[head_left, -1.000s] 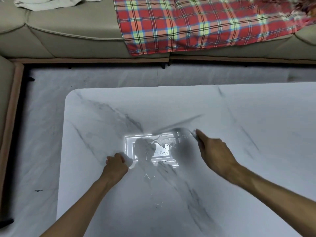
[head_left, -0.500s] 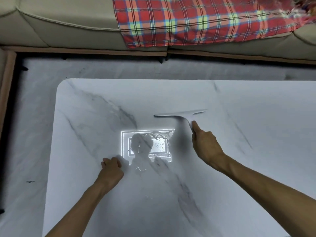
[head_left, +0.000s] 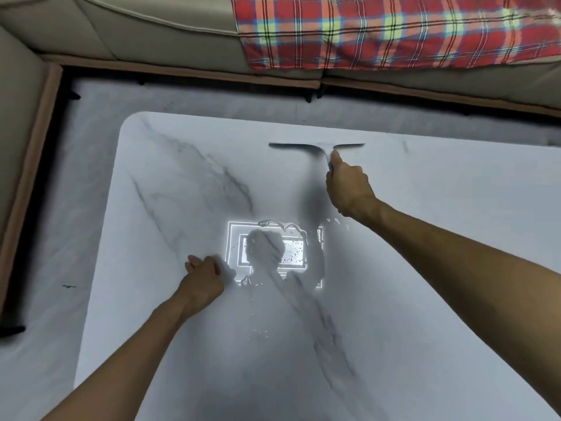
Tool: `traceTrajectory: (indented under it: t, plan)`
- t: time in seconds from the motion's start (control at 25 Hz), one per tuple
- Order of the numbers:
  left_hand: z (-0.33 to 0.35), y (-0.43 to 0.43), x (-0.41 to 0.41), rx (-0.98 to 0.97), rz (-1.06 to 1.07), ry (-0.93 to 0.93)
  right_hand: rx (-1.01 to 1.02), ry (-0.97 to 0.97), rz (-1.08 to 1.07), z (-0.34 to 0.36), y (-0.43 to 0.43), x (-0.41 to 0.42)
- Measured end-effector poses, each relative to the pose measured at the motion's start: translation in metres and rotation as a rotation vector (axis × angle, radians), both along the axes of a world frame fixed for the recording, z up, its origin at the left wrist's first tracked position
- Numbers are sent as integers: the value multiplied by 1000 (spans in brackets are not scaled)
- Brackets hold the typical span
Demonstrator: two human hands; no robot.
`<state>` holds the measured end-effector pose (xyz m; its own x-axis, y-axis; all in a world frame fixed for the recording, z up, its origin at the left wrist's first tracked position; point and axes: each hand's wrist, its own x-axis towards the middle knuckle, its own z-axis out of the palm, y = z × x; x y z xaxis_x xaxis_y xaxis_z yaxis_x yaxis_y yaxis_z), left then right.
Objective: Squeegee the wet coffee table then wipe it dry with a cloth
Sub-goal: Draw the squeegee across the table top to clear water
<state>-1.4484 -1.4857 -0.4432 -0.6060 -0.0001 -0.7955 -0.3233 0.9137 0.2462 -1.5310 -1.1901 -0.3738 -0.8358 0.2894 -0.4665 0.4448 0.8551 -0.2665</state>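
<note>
The white marble coffee table (head_left: 455, 253) fills most of the head view. My right hand (head_left: 349, 189) grips the handle of a grey squeegee (head_left: 315, 146). Its blade lies flat on the tabletop near the far edge, running left to right. My left hand (head_left: 203, 278) rests on the table at the left, fingers curled round what looks like a small white cloth (head_left: 227, 268), mostly hidden by the hand. Water film and droplets (head_left: 291, 253) glisten in the bright lamp reflection between my hands.
A beige sofa (head_left: 151, 34) runs along the far side, with a red plaid blanket (head_left: 394, 31) draped over it. Another sofa section (head_left: 18, 123) stands at the left. Grey marble floor (head_left: 76, 208) shows between the sofas and the table.
My right hand has pushed the squeegee away from me, from beside the lamp reflection up to the table's far edge. My left hand has stayed in place.
</note>
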Motion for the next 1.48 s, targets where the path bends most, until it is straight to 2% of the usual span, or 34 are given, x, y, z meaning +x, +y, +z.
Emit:
traceTrajectory:
  t: [0.12,0.28,0.36,0.52,0.64,0.8,1.0,1.12,1.2,1.32,1.48]
  plan:
    - [5,-9,6,74,15,-54,11,-68,65,-9,-19,64]
    - [20,-20,22,176,66,-16,-55,-195,138,16,-29,140]
    - [26,-26,36,177,89,-21,-66,-170,163,28,-27,136]
    - [31,-55,62,147,172,34,-91,-1,274,24,-60,81]
    - [30,-84,79,128,204,64,-53,-15,337,7,-91,71]
    - [27,-113,112,107,214,55,-7,-62,323,-1,-85,136]
    - [22,-127,149,137,221,68,67,-175,308,33,-66,207]
    - [12,-132,161,106,244,118,48,-94,423,51,-92,202]
    - [4,-134,168,88,263,130,22,-9,574,46,-134,182]
    - [-11,-134,178,91,241,77,60,13,806,24,-195,152]
    - [-18,-138,182,86,223,7,127,16,842,-2,-182,157]
